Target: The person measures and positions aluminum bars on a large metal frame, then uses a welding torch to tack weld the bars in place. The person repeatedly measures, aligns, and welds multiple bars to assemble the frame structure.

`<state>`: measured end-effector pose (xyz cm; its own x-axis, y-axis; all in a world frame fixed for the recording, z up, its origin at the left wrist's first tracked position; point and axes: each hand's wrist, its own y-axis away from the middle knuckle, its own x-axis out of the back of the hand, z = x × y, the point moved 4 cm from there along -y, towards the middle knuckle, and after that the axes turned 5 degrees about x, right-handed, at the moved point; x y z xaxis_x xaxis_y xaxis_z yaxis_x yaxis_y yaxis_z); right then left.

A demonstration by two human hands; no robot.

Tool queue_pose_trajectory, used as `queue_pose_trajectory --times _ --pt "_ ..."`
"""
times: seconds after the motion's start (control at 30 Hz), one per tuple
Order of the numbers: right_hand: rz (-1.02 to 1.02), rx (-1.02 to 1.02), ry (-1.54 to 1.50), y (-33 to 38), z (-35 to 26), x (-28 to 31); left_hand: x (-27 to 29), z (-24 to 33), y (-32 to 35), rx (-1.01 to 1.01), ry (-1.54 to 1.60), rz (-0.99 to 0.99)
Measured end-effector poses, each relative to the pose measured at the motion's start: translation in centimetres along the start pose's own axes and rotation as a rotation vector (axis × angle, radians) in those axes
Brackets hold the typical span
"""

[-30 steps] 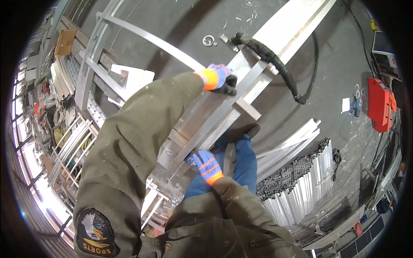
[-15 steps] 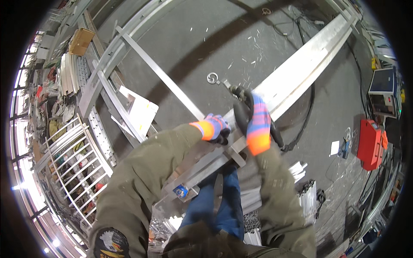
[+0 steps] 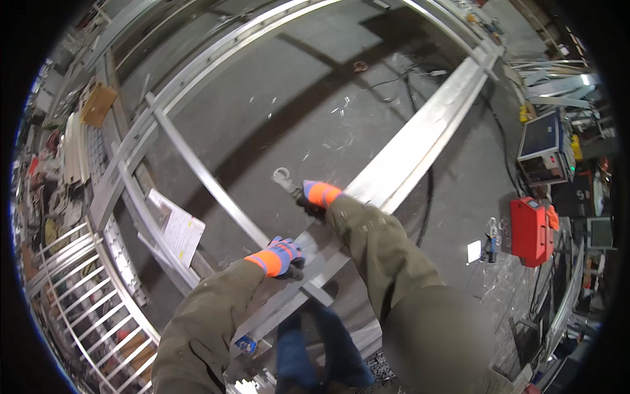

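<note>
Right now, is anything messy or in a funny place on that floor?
Yes. Small pale scraps lie scattered over the grey floor beyond the long metal beam, and loose paper sheets sit among the metal bars. A black cable trails under the beam. Both gloved hands, left hand and right hand, rest on it.

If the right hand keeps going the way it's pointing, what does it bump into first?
Probably the small metal ring on the floor, just up-left of the right hand. Depth is hard to judge, so it might pass above it.

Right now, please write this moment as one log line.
left hand: on metal beam | right hand: at beam edge | papers: floor, left
</note>
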<state>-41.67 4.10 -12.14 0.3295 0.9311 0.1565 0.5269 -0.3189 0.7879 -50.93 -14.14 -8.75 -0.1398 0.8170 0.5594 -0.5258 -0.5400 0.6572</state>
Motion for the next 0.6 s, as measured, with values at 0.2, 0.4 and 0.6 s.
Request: queue_pose_trajectory --times 0.2,0.4,0.6 --pt "0.392 0.491 -0.493 26.3 -0.5 -4.0 0.0 0.1 -0.3 0.03 -0.036 -0.054" --pt "0.525 0.521 -0.483 39.9 0.6 -10.2 -0.6 -0.4 -0.6 0.01 -0.034 0.032" --pt "0.648 0.454 -0.957 41.7 5.4 -22.7 -1.0 -1.0 -1.3 0.024 -0.216 0.045"
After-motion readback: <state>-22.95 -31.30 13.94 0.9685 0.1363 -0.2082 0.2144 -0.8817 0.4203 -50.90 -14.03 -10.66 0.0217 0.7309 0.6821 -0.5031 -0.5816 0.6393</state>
